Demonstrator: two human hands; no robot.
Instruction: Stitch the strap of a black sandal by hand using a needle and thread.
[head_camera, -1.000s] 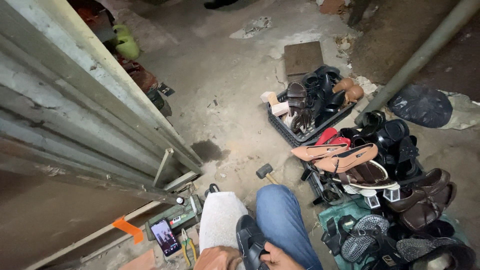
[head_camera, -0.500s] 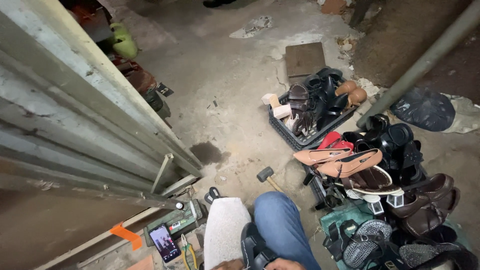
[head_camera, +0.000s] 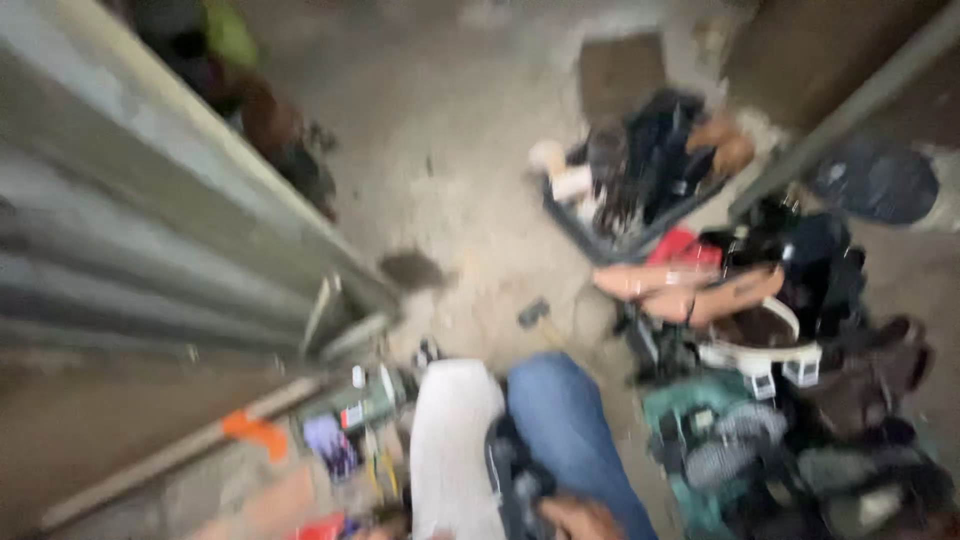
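**Corrugated wall to shoe pile: blurred floor-level layout**

Corrugated grey metal sheeting (head_camera: 130, 230) fills the left side, slanting toward the lower centre. At its foot lie a long pale strip with an orange tag (head_camera: 255, 432) and, just beside it, a phone (head_camera: 330, 447) with a lit screen among small tools too blurred to identify.

Centre bottom: a white cloth (head_camera: 455, 440) covers one knee, touching the blue-denim knee (head_camera: 570, 425) to its right. Between the two knees sits a dark shoe (head_camera: 515, 475). The right hand (head_camera: 580, 518) is only partly in frame at the bottom edge, in contact with that shoe; the view is too blurred to tell the finger state. The left hand is out of frame.

On the bare concrete floor (head_camera: 450, 170) ahead of the knees lies a small hammer (head_camera: 535, 315).

Upper right: a dark crate (head_camera: 600, 235) loaded with footwear. Right side: a heap of sandals and shoes (head_camera: 760, 330), tan, red, black and brown, resting on a green crate (head_camera: 680, 400)
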